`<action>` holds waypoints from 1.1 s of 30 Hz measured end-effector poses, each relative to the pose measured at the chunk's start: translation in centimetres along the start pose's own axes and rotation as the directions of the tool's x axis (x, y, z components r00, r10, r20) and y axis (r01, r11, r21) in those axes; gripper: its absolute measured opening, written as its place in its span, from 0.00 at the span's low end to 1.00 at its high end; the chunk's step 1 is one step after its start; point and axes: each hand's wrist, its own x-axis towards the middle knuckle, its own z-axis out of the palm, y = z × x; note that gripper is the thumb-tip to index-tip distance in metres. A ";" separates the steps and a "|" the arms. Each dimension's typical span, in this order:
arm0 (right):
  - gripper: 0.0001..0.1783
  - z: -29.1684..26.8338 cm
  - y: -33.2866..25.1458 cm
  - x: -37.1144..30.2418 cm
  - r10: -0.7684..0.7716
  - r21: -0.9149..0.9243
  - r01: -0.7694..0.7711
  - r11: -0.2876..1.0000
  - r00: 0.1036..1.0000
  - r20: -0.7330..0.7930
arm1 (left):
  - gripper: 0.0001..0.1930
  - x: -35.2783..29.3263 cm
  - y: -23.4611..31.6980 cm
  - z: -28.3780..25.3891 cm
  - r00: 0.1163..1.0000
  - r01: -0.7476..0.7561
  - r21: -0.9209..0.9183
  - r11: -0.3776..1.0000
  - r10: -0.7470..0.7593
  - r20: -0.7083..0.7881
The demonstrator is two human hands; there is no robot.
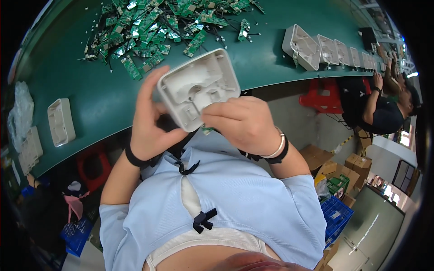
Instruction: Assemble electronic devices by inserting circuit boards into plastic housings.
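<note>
A white plastic housing (199,81), open side toward me, is held up tilted above the table's near edge. My left hand (151,115) grips its left side, fingers behind and thumb at the lower corner. My right hand (246,124) is closed at the housing's lower right edge, its fingertips pinched over the inside. Just below those fingers a bit of green circuit board (208,130) shows, most of it hidden by the hand. A dark wire appears to run from there into the housing.
On the green table (253,67) lies a heap of green circuit boards (153,27) with wires. White housings (303,47) line the right side, one with a board hanging out. Another housing (61,122) and a clear plastic bag (21,115) are at left. A co-worker (384,104) sits at right.
</note>
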 end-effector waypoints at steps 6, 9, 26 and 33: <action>0.13 -3.5 2.2 -2.3 0.139 -0.083 -0.153 0.985 0.979 -0.149 | 0.60 6.6 0.6 3.4 0.977 0.025 0.041 0.999 -0.033 0.210; 0.12 -4.3 4.3 -3.3 0.227 -0.127 -0.252 0.959 0.956 -0.184 | 0.60 9.6 0.6 5.8 0.969 -0.021 0.205 0.978 -0.031 0.246; 0.10 -6.9 16.7 -2.4 0.507 -0.433 -0.705 0.562 0.707 -0.494 | 0.55 11.9 -1.9 8.2 0.983 -0.082 0.437 0.896 -0.001 0.186; 0.10 -5.2 13.0 -4.8 0.480 -0.370 -0.695 0.617 0.705 -0.523 | 0.54 11.3 -2.2 8.7 0.981 -0.067 0.472 0.879 -0.028 0.193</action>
